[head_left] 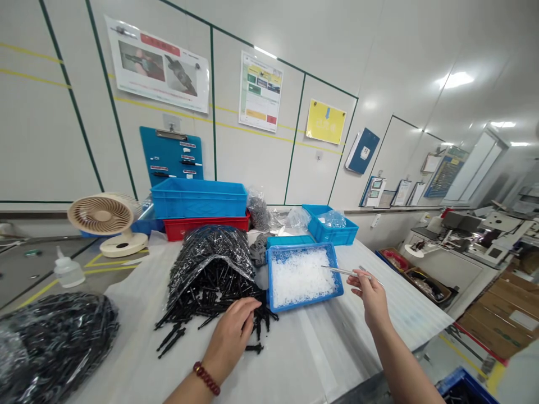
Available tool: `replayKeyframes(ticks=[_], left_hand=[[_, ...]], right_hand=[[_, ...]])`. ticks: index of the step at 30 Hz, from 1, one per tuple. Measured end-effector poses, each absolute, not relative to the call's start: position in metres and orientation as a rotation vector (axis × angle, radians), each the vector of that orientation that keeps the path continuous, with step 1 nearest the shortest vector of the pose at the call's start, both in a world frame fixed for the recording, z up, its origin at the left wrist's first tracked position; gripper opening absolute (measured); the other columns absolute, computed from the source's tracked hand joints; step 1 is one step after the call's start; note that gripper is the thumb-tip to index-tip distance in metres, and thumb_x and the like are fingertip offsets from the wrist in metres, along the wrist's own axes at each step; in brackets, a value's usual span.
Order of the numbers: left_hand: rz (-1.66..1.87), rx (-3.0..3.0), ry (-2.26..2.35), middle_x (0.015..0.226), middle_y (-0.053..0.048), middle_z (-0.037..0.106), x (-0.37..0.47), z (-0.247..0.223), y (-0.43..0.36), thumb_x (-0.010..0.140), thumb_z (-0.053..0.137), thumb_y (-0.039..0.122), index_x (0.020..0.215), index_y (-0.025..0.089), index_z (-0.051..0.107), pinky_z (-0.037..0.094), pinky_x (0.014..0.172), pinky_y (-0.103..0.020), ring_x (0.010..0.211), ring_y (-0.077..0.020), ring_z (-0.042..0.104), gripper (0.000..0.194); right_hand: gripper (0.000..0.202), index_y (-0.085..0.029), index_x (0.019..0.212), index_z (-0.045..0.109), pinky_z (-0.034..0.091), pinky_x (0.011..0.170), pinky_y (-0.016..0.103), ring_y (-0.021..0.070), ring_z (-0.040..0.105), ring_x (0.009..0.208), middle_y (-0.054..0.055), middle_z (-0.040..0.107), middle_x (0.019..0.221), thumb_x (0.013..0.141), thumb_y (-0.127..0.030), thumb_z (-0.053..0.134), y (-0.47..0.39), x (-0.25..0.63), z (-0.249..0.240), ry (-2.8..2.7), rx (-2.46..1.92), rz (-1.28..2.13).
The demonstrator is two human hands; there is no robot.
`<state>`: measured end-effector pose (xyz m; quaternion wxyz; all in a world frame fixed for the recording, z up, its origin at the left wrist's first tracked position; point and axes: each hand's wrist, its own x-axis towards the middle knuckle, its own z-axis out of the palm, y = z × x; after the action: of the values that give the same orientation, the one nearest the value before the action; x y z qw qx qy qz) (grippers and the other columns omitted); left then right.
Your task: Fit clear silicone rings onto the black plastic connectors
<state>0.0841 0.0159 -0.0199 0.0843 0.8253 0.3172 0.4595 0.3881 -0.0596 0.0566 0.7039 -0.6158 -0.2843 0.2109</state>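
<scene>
Left hand: the left hand (229, 336), with a dark red bead bracelet (206, 379) at its wrist, is palm down at the near edge of the black parts (210, 294). Its fingers (248, 306) are close together and slightly bent; whether they pinch a part, I cannot tell.
Right hand: the right hand (373, 297) is raised just beside the right side of the blue tray (307, 304), its fingers (357, 283) pinching a slim metal tool (343, 271).
Metal tool: tilted slightly, it points left from the right fingers — its tip is over the white pieces (298, 275).
White pieces: small and translucent, heaped in the blue tray, between the two hands' fingers and farther away than the left ones.
Black parts: long and thin, they spill from the mouth of a clear bag (210, 241) beyond and left of the left fingers; a few lie loose on the desk (303, 359) near that hand.
Second bag: a filled dark bag (54, 342) lies well to the left of the left fingers.
Crates: beyond the left fingers, a blue crate (200, 201) sits on a red crate (206, 229); a blue bin (334, 234) stands beyond the tray.
Fan and bottle: far left of the fingers — a beige fan (103, 216) and a squeeze bottle (69, 273).
</scene>
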Motion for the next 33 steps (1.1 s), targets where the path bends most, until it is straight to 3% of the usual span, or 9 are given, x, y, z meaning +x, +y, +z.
replayKeyframes(ticks=[22, 33], left_hand=[[1.407, 2.477, 0.941, 0.095, -0.008, 0.065, 0.085, -0.023, 0.02, 0.083, 0.037, 0.014, 0.094, 0.018, 0.063, 0.055, 0.077, -0.031, 0.086, -0.0178, 0.063, 0.028], [1.392, 2.467, 0.955, 0.095, -0.008, 0.065, 0.085, -0.024, 0.02, 0.083, 0.037, 0.016, 0.094, 0.018, 0.063, 0.055, 0.077, -0.032, 0.085, -0.0183, 0.063, 0.028]], right_hand=[[0.013, -0.019, 0.074, 0.06, 0.05, 0.052, 0.025, 0.0203, 0.067, 0.074, 0.007, 0.069, 0.073, 0.066, -0.029, 0.06, -0.033, 0.39, 0.043, -0.53, -1.265, 0.811], [0.025, -0.019, 0.078, 0.058, 0.052, 0.057, 0.028, 0.022, 0.066, 0.08, 0.007, 0.07, 0.077, 0.066, -0.042, 0.061, -0.044, 0.399, 0.052, -0.602, -1.308, 0.54]])
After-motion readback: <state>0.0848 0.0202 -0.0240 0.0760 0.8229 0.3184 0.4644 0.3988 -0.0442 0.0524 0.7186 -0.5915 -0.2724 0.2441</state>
